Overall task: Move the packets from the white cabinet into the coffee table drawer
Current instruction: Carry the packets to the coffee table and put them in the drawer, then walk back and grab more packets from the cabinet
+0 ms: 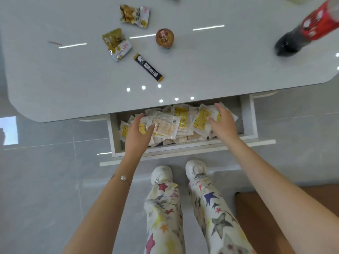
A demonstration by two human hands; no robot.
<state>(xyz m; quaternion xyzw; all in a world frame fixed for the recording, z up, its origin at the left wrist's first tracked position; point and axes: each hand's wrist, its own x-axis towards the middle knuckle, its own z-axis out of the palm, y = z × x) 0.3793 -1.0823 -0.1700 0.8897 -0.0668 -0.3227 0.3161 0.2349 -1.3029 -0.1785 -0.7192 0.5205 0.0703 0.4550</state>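
Star-printed trousers [211, 208] and 2 white shoes [196, 169] fill the bottom of the view, between the 2 bare forearms, which reach into the open drawer [114, 136] of the coffee table [201, 70].

Farthest left, the left hand [138, 132] wears a bead bracelet [123, 178] at the wrist. Its fingers are loosely curled, thumb apart, closing on a clear packet with yellow print [165, 126] on top of the heap; its palm hides a smaller yellow one.

Between the hands lies the heap of packets [181, 123], crowding the drawer from side to side. Their print is too blurred to read, and the table edge covers the back of the heap.

On the other side, the right hand [222, 123] is spread and flat, fingers pressing down on several packets beside a yellow-labelled one [200, 119]; whether it grips any cannot be told.

Beyond the hands, on the tabletop, lie 2 torn wrappers [117, 44], a dark stick sachet [148, 67] and a small round cup [164, 37]. Far beyond the right hand, a red-labelled bottle [310, 28] is blurred and cut off by the frame.
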